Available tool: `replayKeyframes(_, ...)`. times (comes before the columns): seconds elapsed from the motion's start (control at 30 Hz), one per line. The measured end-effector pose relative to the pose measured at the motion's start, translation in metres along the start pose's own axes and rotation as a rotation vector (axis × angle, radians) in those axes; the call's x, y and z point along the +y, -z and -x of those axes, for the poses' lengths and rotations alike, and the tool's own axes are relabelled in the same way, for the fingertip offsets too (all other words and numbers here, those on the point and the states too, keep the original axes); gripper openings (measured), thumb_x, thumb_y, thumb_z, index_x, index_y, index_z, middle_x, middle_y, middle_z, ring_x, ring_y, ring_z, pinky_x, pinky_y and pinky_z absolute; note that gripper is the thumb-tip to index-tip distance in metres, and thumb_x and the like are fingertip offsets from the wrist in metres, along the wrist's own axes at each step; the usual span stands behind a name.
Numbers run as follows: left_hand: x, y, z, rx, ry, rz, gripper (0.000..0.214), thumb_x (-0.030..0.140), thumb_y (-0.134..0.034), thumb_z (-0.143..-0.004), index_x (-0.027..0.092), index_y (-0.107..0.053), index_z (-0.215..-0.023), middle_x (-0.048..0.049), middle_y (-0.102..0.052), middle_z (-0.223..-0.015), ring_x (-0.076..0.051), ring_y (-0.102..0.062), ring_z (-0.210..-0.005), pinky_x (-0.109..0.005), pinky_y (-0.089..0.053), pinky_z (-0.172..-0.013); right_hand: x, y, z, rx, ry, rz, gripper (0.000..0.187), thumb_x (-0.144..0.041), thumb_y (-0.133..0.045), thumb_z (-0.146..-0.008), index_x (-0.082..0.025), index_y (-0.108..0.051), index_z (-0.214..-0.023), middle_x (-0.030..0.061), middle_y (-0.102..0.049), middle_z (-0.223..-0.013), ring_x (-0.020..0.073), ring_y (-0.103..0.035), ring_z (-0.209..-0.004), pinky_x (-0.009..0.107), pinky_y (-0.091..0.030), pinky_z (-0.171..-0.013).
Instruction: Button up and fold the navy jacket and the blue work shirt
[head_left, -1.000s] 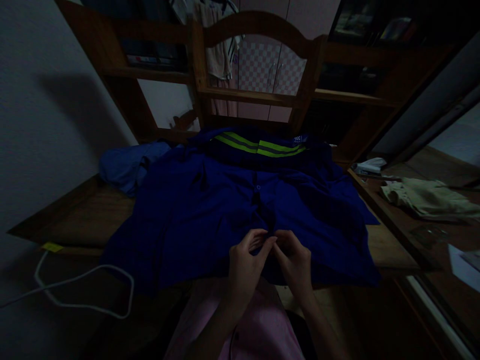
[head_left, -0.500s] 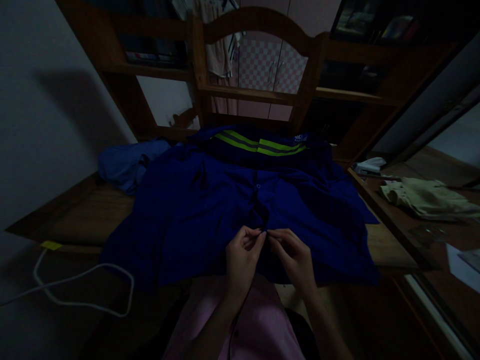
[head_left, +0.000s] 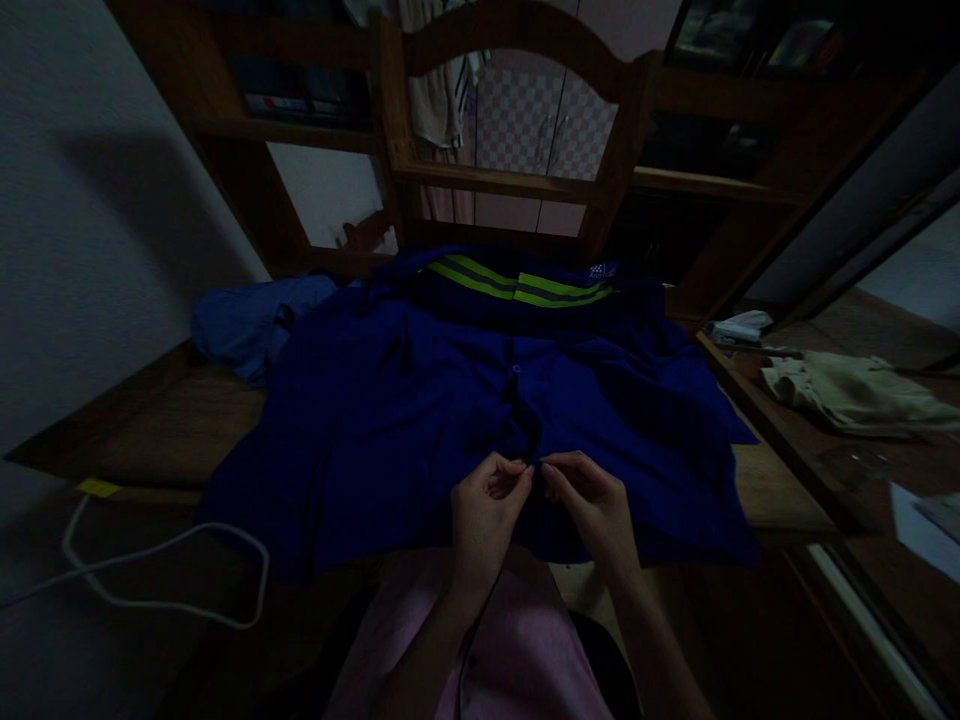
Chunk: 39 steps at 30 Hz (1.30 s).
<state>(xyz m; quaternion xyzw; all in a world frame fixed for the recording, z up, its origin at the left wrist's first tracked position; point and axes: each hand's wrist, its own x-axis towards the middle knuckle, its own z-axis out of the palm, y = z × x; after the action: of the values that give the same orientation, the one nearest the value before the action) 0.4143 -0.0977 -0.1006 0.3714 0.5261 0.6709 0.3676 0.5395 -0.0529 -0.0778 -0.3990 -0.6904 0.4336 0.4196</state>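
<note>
A dark blue shirt with yellow-green and grey reflective bands lies spread over a wooden surface, its hem toward me. Down its middle runs the front opening, where a small round button shows. Near the hem, my left hand pinches the edge of the shirt front between thumb and fingers. Close beside it, my right hand is also closed in a pinch on the shirt's front edge. Whether a button lies between the fingertips is too dark and small to make out.
A lighter blue cloth bundle sits at the left by the wall. A white cable loops at the lower left. A wooden frame rises behind the shirt. Folded pale cloth and paper lie at the right.
My right hand has shifted slightly to the right, so the fingertips of both hands stand a little further apart. The shirt lies as before.
</note>
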Motion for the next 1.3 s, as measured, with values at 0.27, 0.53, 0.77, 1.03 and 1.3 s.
replayKeyframes(0.27, -0.003, -0.003, 0.005, 0.083, -0.135, -0.206, 0.008, 0.02, -0.057, -0.081, 0.02, -0.058, -0.089, -0.0009, -0.067, -0.089, -0.015, -0.066, -0.086, -0.026, -0.053, -0.078, 0.005, -0.007, 0.0, 0.065, -0.025, 0.048, 0.018, -0.036, -0.063, -0.081, -0.019, -0.064, -0.084, 0.0023, -0.063, -0.079, 0.0142, -0.06, -0.068, 0.023, -0.048, -0.059)
replayKeyframes(0.53, 0.005, -0.001, 0.004, 0.019, -0.09, -0.21, 0.017, 0.029, -0.056, -0.084, 0.02, -0.062, -0.097, -0.004, -0.067, -0.093, -0.016, -0.066, -0.085, -0.026, -0.054, -0.075, 0.004, -0.01, 0.005, 0.059, 0.038, 0.142, 0.015, -0.033, -0.054, -0.088, -0.02, -0.061, -0.087, 0.003, -0.061, -0.083, 0.0145, -0.059, -0.073, 0.024, -0.047, -0.063)
replayKeyframes(0.77, 0.008, 0.002, 0.001, 0.006, -0.048, -0.22, 0.016, 0.033, -0.058, -0.083, 0.019, -0.065, -0.084, -0.0024, -0.067, -0.083, -0.016, -0.065, -0.079, -0.025, -0.054, -0.073, 0.002, -0.012, 0.007, 0.071, 0.034, 0.138, 0.014, -0.033, -0.054, -0.088, -0.02, -0.06, -0.085, 0.0023, -0.059, -0.081, 0.0138, -0.058, -0.071, 0.023, -0.045, -0.06)
replayKeyframes(1.03, 0.006, 0.007, -0.005, -0.004, 0.078, 0.071, 0.018, 0.03, -0.066, -0.075, 0.015, -0.065, -0.085, -0.0047, -0.069, -0.081, -0.016, -0.067, -0.079, -0.023, -0.055, -0.069, -0.002, -0.009, 0.002, 0.053, -0.058, -0.027, 0.019, -0.037, -0.061, -0.083, -0.018, -0.06, -0.083, -0.0007, -0.057, -0.066, 0.0109, -0.053, -0.054, 0.022, -0.043, -0.051)
replayKeyframes(1.3, 0.007, 0.003, -0.002, -0.102, 0.066, 0.092, 0.019, 0.024, -0.067, -0.075, 0.016, -0.064, -0.092, -0.0053, -0.068, -0.089, -0.016, -0.066, -0.086, -0.025, -0.054, -0.077, 0.002, 0.005, -0.005, -0.034, -0.118, -0.135, 0.021, -0.037, -0.063, -0.081, -0.017, -0.059, -0.08, -0.0018, -0.055, -0.062, 0.0103, -0.053, -0.054, 0.022, -0.043, -0.053)
